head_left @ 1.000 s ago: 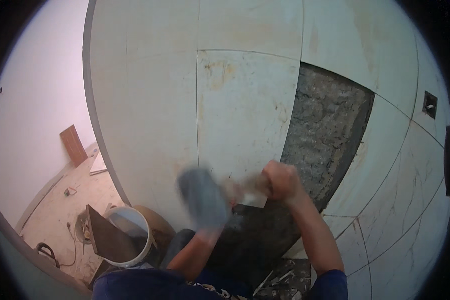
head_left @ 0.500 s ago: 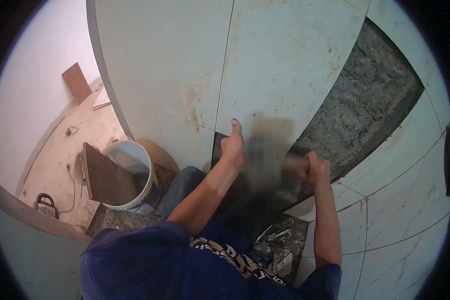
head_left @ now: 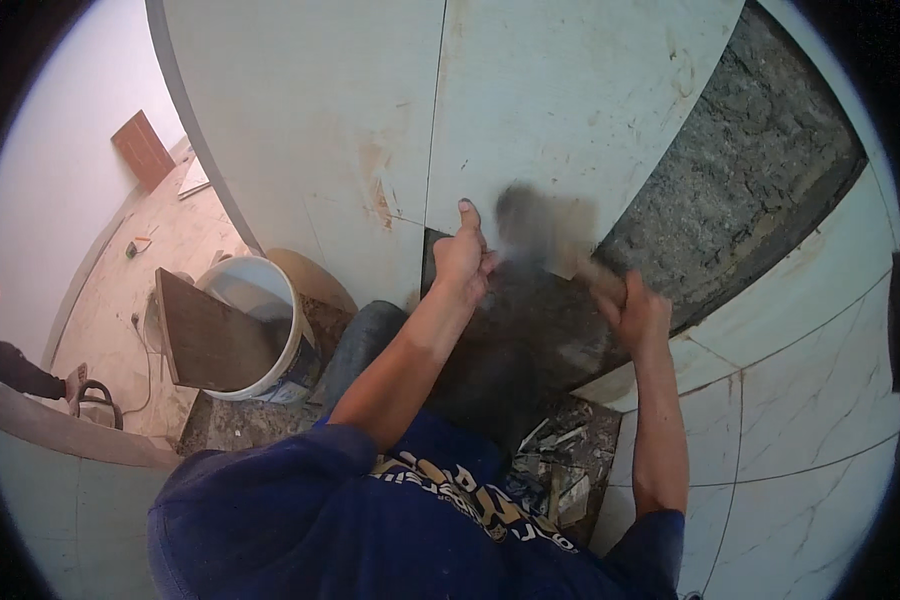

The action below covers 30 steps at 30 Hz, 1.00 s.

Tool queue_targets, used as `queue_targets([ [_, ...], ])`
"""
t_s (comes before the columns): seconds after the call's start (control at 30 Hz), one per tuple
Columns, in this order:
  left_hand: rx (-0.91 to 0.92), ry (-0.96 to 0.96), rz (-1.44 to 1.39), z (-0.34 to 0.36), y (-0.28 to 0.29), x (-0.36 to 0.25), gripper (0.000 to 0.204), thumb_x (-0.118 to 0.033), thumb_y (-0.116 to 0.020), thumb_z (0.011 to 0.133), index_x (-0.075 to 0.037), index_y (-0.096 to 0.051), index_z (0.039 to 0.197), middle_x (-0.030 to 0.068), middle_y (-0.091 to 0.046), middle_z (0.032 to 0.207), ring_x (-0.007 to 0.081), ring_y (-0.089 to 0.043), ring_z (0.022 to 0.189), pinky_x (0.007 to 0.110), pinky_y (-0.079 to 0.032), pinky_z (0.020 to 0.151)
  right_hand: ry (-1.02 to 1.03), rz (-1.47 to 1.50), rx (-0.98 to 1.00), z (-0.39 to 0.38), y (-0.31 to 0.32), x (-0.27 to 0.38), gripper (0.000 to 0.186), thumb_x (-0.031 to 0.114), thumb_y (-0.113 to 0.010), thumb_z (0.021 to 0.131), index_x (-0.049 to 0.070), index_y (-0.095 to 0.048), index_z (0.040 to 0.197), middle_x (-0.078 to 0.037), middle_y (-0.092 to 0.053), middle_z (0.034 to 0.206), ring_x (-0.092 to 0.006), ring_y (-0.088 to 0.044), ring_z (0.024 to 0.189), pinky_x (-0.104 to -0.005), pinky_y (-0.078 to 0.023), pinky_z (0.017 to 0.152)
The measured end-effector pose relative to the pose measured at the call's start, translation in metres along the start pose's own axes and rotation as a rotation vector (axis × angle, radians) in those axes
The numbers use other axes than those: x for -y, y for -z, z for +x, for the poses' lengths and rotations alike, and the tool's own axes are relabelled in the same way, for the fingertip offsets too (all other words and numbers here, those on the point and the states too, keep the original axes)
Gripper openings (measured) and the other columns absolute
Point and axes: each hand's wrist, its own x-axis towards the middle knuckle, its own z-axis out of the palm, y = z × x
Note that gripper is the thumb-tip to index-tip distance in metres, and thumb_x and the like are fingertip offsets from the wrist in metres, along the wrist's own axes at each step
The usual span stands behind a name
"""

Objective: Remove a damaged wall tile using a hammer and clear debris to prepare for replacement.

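mallet (head_left: 560, 245) head up-left, handle down-right

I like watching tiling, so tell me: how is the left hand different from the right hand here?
The left hand presses against the edge of the pale wall tile, thumb up; the right hand sits lower and grips the mallet handle. The left hand looks sharp, while the mallet in the right hand is blurred. Both hands are bare and close beside the rough grey mortar patch.
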Motion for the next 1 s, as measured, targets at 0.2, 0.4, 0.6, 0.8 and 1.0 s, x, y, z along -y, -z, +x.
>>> queue_targets([
  [0.2,-0.026,-0.026,-0.019,0.000,-0.002,-0.002,0.059,-0.050,-0.053,0.097,0.006,-0.058,0.079,0.0062,-0.051,0.068,0.0192,-0.055,0.062,0.042,-0.058,0.072,0.038,-0.030,-0.006,0.014,0.021,0.006,0.035,0.029,-0.075,0.075,0.007,-0.053,0.091,-0.016,-0.061,0.070,-0.0395,-0.062,0.065,-0.0479,-0.047,0.054],
  [0.4,-0.049,-0.049,0.037,-0.004,-0.005,-0.004,0.061,-0.048,-0.052,0.098,0.013,-0.053,0.100,0.0088,-0.050,0.082,0.0215,-0.053,0.063,0.044,-0.058,0.078,0.023,-0.063,-0.013,0.025,0.034,0.018,0.034,0.031,-0.075,0.076,0.007,-0.053,0.084,-0.016,-0.061,0.068,-0.0370,-0.063,0.062,-0.0456,-0.047,0.051],
  [0.6,-0.089,-0.011,0.078,-0.007,-0.004,-0.007,0.067,-0.049,-0.052,0.097,0.016,-0.049,0.113,0.0185,-0.057,0.099,0.0252,-0.060,0.080,0.042,-0.058,0.080,0.013,-0.056,-0.008,0.030,0.037,0.027,0.039,0.038,-0.076,0.077,0.007,-0.053,0.082,-0.015,-0.062,0.067,-0.0358,-0.064,0.060,-0.0448,-0.049,0.051],
  [0.8,-0.088,-0.065,0.215,0.008,0.011,0.002,0.058,-0.048,-0.056,0.097,0.009,-0.061,0.090,0.0104,-0.062,0.086,0.0198,-0.063,0.083,0.038,-0.053,0.067,-0.007,-0.044,-0.030,0.037,0.041,0.029,0.043,0.040,-0.077,0.077,0.006,-0.052,0.085,-0.017,-0.063,0.068,-0.0366,-0.064,0.061,-0.0439,-0.050,0.052],
  [1.0,0.073,-0.606,0.352,0.012,0.017,0.018,0.048,-0.048,-0.057,0.096,0.000,-0.060,0.094,0.0021,-0.053,0.075,0.0164,-0.056,0.068,0.040,-0.055,0.067,-0.158,-0.128,0.084,0.037,0.058,0.024,0.045,0.040,-0.075,0.081,0.004,-0.052,0.094,-0.020,-0.064,0.068,-0.0412,-0.064,0.063,-0.0485,-0.050,0.054],
])
